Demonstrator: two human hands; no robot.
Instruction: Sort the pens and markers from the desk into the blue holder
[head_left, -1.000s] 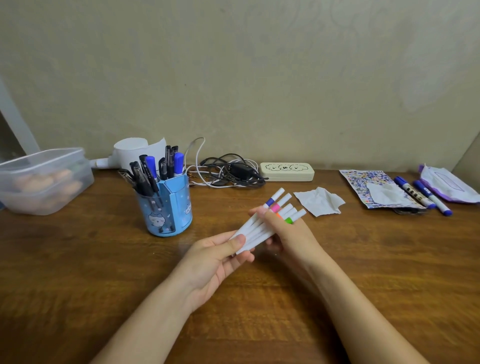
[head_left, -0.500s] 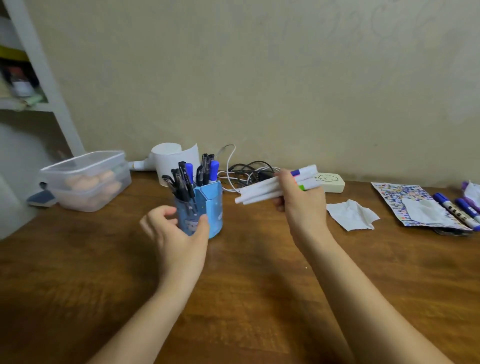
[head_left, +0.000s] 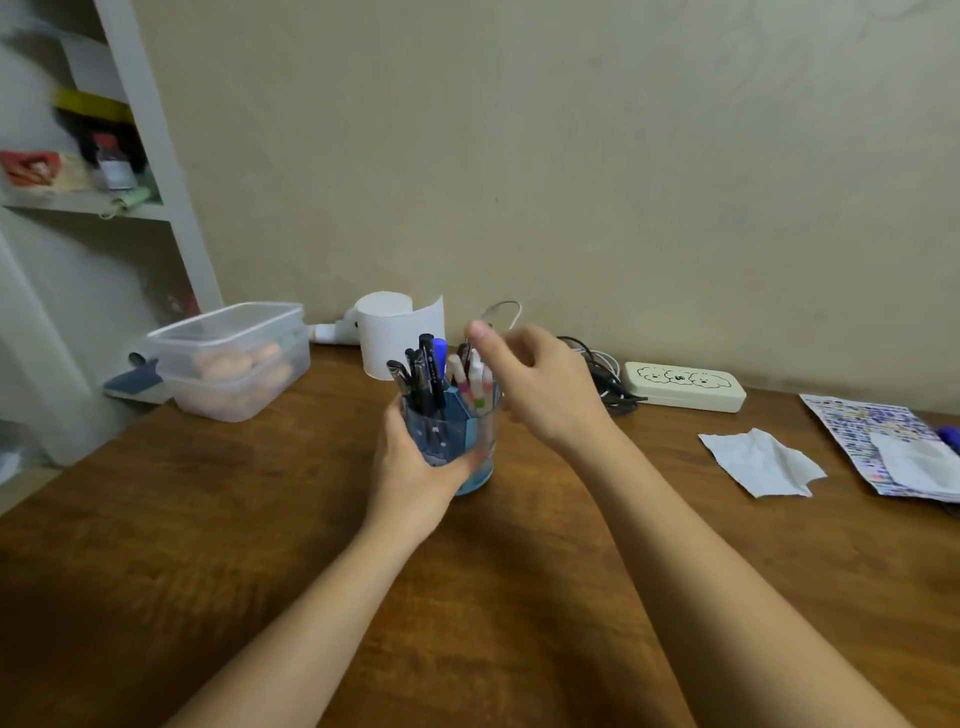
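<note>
The blue holder (head_left: 475, 441) stands on the wooden desk (head_left: 260, 519) in the middle of the view. My left hand (head_left: 415, 467) is wrapped around its front and left side. Dark pens and a blue-capped marker (head_left: 426, 374) stand in its left half. The white markers with coloured bands (head_left: 472, 382) stand in its right half. My right hand (head_left: 540, 384) hovers just right of and above the holder, fingers spread, with nothing in it. At the far right edge the tip of a blue marker (head_left: 949, 432) shows on the desk.
A clear lidded box (head_left: 234, 358) stands at the left, a white paper roll (head_left: 400, 332) behind the holder, tangled cables (head_left: 608, 384) and a cream power strip (head_left: 685, 387) to the right. A crumpled tissue (head_left: 761, 462) and a patterned packet (head_left: 883, 441) lie at the right. A white shelf (head_left: 93, 156) stands far left.
My right hand has put the bundle of white markers into the holder and let go. My left hand has closed on the holder. The view has turned left.
</note>
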